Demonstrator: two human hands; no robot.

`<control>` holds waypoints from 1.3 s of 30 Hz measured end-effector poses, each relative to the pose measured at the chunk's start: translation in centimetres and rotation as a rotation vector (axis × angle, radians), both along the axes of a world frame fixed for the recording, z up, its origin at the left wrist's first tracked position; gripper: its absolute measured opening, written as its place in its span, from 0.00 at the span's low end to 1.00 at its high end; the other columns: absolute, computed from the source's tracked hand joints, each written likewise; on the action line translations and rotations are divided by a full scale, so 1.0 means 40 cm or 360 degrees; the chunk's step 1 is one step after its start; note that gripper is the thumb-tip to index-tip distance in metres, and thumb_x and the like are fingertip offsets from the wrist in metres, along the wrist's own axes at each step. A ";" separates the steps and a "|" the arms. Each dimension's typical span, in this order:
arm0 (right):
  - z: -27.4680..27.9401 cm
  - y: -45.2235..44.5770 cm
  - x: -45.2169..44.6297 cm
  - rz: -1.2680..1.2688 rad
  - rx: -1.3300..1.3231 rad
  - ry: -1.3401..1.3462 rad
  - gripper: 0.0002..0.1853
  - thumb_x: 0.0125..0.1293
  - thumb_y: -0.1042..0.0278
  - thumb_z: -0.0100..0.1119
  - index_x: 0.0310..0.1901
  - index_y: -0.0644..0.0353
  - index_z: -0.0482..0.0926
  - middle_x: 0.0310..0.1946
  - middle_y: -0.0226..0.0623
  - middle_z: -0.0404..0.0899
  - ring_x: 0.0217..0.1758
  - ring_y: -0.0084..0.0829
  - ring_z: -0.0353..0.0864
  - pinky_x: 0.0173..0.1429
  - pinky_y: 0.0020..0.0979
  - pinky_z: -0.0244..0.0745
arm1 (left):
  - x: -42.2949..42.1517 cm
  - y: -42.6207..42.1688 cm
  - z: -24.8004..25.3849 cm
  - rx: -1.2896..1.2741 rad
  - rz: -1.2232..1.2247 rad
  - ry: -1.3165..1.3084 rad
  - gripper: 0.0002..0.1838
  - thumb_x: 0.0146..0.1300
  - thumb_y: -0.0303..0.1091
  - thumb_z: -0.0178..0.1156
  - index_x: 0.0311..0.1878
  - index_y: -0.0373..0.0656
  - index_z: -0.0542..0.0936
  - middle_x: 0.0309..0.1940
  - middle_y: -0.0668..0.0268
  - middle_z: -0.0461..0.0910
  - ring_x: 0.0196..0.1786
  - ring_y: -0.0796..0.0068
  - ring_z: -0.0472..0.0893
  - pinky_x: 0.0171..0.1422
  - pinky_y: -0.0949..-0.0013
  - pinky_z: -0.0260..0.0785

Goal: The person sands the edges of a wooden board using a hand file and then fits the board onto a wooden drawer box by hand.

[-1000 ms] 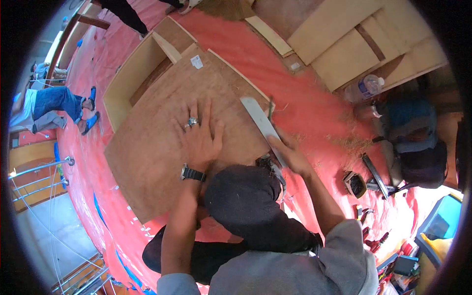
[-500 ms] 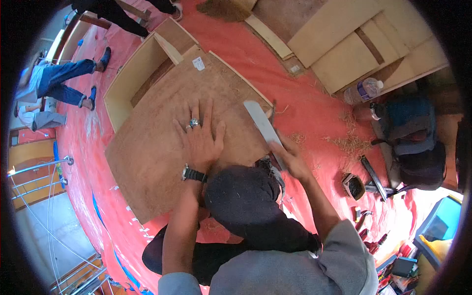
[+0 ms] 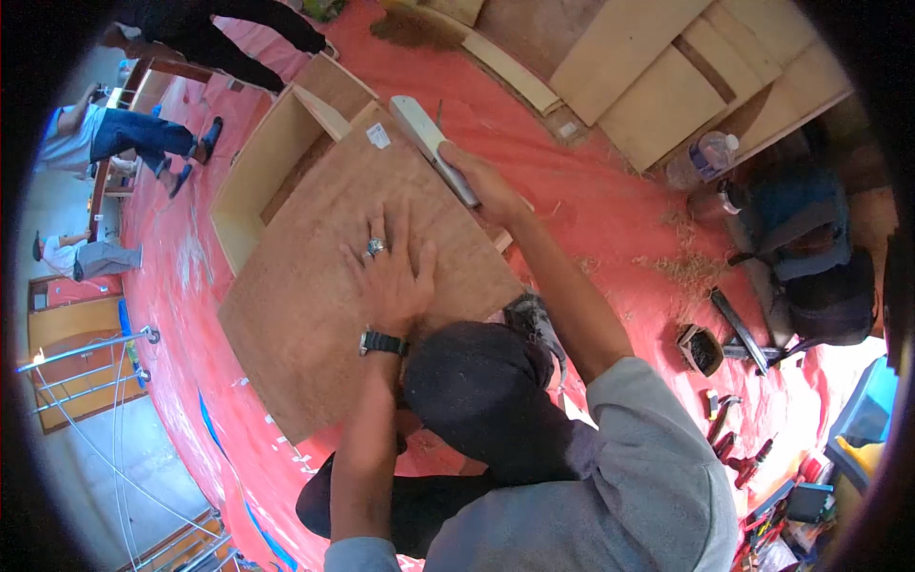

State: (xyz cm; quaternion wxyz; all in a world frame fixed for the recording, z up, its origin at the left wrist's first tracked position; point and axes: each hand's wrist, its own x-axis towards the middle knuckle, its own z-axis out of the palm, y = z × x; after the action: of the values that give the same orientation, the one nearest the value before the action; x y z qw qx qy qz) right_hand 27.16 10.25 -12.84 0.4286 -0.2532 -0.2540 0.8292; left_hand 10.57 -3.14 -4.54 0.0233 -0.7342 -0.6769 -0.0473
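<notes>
My left hand [image 3: 396, 276], with a ring and a wristwatch, lies flat with fingers spread on a brown wooden panel [image 3: 295, 324]. The panel has a small white label [image 3: 378, 136] near its far corner and rests against an open plywood box [image 3: 238, 205]. In my right hand [image 3: 484, 186] is a long, narrow, light-grey hand plane [image 3: 416, 124]. It lies along the panel's right edge near the far corner, fingers wrapped round its rear part. Its underside is hidden.
Red sheeting [image 3: 562, 181] covers the floor, with wood shavings [image 3: 701, 272] on the right. Plywood boards [image 3: 658, 105], a plastic bottle [image 3: 710, 157], a backpack [image 3: 801, 238] and hand tools [image 3: 753, 462] lie to the right. Other people [image 3: 143, 133] are at the upper left.
My right hand has pushed the hand plane forward and left along the panel's edge, towards the far corner. My left hand stays flat on the panel. The view has shifted slightly.
</notes>
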 end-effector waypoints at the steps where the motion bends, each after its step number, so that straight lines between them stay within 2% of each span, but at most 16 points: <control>1: -0.008 -0.013 0.005 -0.0010 0.0004 -0.0098 0.31 0.78 0.45 0.57 0.71 0.62 0.72 0.60 0.42 0.81 0.53 0.28 0.85 0.56 0.33 0.83 | 0.001 0.002 -0.003 -0.0020 0.0003 -0.0014 0.38 0.74 0.57 0.53 0.84 0.59 0.59 0.84 0.55 0.54 0.85 0.46 0.52 0.82 0.25 0.34; 3: -0.017 -0.035 0.012 -0.0024 0.0014 -0.0283 0.31 0.78 0.45 0.56 0.70 0.62 0.74 0.59 0.42 0.82 0.53 0.28 0.85 0.56 0.32 0.82 | -0.002 -0.008 -0.005 -0.0032 -0.0003 -0.0003 0.38 0.74 0.58 0.52 0.84 0.59 0.59 0.84 0.54 0.54 0.85 0.45 0.52 0.82 0.25 0.34; 5: 0.103 -0.188 0.091 -0.0189 0.0251 -0.0900 0.29 0.80 0.49 0.55 0.68 0.69 0.76 0.58 0.42 0.84 0.56 0.30 0.84 0.58 0.31 0.80 | -0.004 -0.005 0.001 0.0008 -0.0019 0.0036 0.38 0.74 0.58 0.52 0.84 0.58 0.59 0.84 0.53 0.55 0.85 0.44 0.52 0.82 0.25 0.34; 7: -0.015 -0.326 0.161 -0.0307 0.0663 -0.1099 0.33 0.80 0.52 0.54 0.74 0.71 0.68 0.69 0.48 0.77 0.72 0.33 0.74 0.74 0.33 0.68 | -0.014 0.008 -0.005 0.0032 -0.0056 0.0102 0.38 0.74 0.57 0.51 0.84 0.57 0.59 0.83 0.52 0.55 0.85 0.43 0.52 0.82 0.25 0.34; 10: 0.089 -0.450 0.236 -0.0063 0.0218 -0.1024 0.33 0.81 0.53 0.54 0.77 0.67 0.65 0.76 0.48 0.69 0.79 0.33 0.65 0.80 0.34 0.59 | -0.008 -0.013 -0.007 -0.0009 -0.0022 0.0065 0.38 0.75 0.56 0.50 0.84 0.55 0.58 0.83 0.51 0.54 0.85 0.42 0.50 0.83 0.25 0.33; 13: 0.062 -0.391 0.209 -0.0139 0.0445 -0.1084 0.33 0.81 0.53 0.54 0.78 0.64 0.63 0.77 0.47 0.68 0.78 0.32 0.66 0.79 0.34 0.60 | -0.002 0.003 0.001 -0.0011 -0.0030 0.0023 0.38 0.75 0.56 0.51 0.84 0.55 0.58 0.84 0.52 0.53 0.85 0.42 0.49 0.83 0.26 0.32; 18: 0.028 -0.066 0.035 -0.0418 0.0933 -0.0844 0.36 0.79 0.50 0.57 0.80 0.61 0.62 0.75 0.44 0.70 0.77 0.31 0.67 0.79 0.33 0.60 | -0.013 0.002 -0.002 -0.0028 -0.0044 0.0033 0.39 0.74 0.56 0.51 0.84 0.56 0.57 0.84 0.52 0.53 0.85 0.43 0.50 0.83 0.26 0.31; 21: 0.136 -0.012 0.005 -0.0277 0.0590 -0.0708 0.36 0.78 0.50 0.57 0.80 0.60 0.62 0.71 0.41 0.74 0.74 0.30 0.69 0.78 0.34 0.63 | -0.012 -0.007 -0.002 -0.0028 -0.0032 0.0042 0.39 0.74 0.57 0.52 0.84 0.57 0.57 0.84 0.52 0.53 0.85 0.44 0.52 0.83 0.25 0.32; 24: 0.081 -0.055 0.031 -0.0065 0.0282 -0.0583 0.36 0.80 0.48 0.55 0.80 0.59 0.61 0.72 0.40 0.73 0.72 0.32 0.72 0.76 0.36 0.65 | -0.009 -0.004 -0.009 -0.0022 -0.0039 0.0011 0.39 0.74 0.57 0.52 0.84 0.58 0.57 0.84 0.53 0.53 0.85 0.44 0.52 0.82 0.25 0.34; 26: -0.029 -0.208 0.122 -0.0017 0.0633 -0.1064 0.36 0.80 0.47 0.55 0.80 0.59 0.62 0.66 0.40 0.78 0.64 0.29 0.78 0.67 0.35 0.74 | -0.016 0.003 -0.013 0.0038 -0.0076 0.0048 0.39 0.74 0.57 0.52 0.84 0.59 0.57 0.84 0.54 0.53 0.85 0.44 0.53 0.82 0.25 0.35; 27: -0.027 -0.328 0.157 -0.0277 0.0721 -0.1126 0.35 0.80 0.49 0.54 0.80 0.59 0.63 0.62 0.41 0.80 0.60 0.28 0.79 0.64 0.35 0.76 | -0.012 0.016 -0.013 0.0035 -0.0063 0.0050 0.39 0.74 0.57 0.52 0.84 0.59 0.57 0.84 0.54 0.53 0.85 0.45 0.53 0.82 0.25 0.35; 30: 0.062 -0.477 0.251 -0.0023 0.0149 -0.0937 0.33 0.81 0.56 0.55 0.80 0.62 0.60 0.73 0.47 0.73 0.76 0.35 0.69 0.80 0.36 0.60 | -0.012 0.001 -0.011 -0.0016 -0.0018 0.0086 0.39 0.74 0.57 0.52 0.84 0.59 0.57 0.84 0.55 0.54 0.85 0.45 0.53 0.82 0.25 0.35; 31: 0.061 -0.481 0.253 -0.0006 0.0133 -0.0913 0.34 0.80 0.56 0.55 0.80 0.62 0.60 0.74 0.48 0.71 0.77 0.36 0.68 0.80 0.36 0.60 | -0.009 0.000 -0.005 -0.0011 -0.0021 0.0099 0.39 0.74 0.57 0.52 0.84 0.59 0.58 0.84 0.55 0.54 0.85 0.45 0.53 0.82 0.25 0.36; 34: 0.052 -0.380 0.197 -0.0092 0.0315 -0.0898 0.34 0.81 0.54 0.55 0.80 0.64 0.60 0.76 0.50 0.68 0.79 0.36 0.66 0.81 0.37 0.58 | -0.013 0.000 -0.013 -0.0006 -0.0038 0.0026 0.38 0.74 0.57 0.52 0.84 0.59 0.58 0.83 0.54 0.55 0.85 0.45 0.53 0.82 0.24 0.36; 36: 0.006 -0.223 0.112 -0.0372 0.0882 -0.1037 0.34 0.80 0.52 0.54 0.79 0.63 0.63 0.73 0.45 0.73 0.71 0.31 0.73 0.74 0.34 0.67 | -0.010 0.003 -0.011 -0.0014 -0.0035 -0.0034 0.38 0.74 0.57 0.53 0.84 0.58 0.59 0.83 0.54 0.56 0.85 0.45 0.52 0.82 0.24 0.36; 39: 0.007 -0.055 0.018 -0.0319 0.0627 -0.0641 0.33 0.80 0.52 0.55 0.78 0.62 0.66 0.71 0.41 0.74 0.68 0.30 0.75 0.72 0.32 0.69 | -0.004 0.002 -0.003 -0.0021 -0.0036 -0.0036 0.38 0.74 0.56 0.53 0.84 0.58 0.59 0.83 0.53 0.56 0.85 0.44 0.52 0.81 0.24 0.36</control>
State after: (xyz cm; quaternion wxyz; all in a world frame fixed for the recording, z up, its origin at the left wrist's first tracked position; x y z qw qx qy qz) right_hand 27.88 8.05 -12.57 0.4902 -0.3484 -0.4636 0.6507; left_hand 10.42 -3.06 -4.64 0.0103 -0.7413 -0.6692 -0.0512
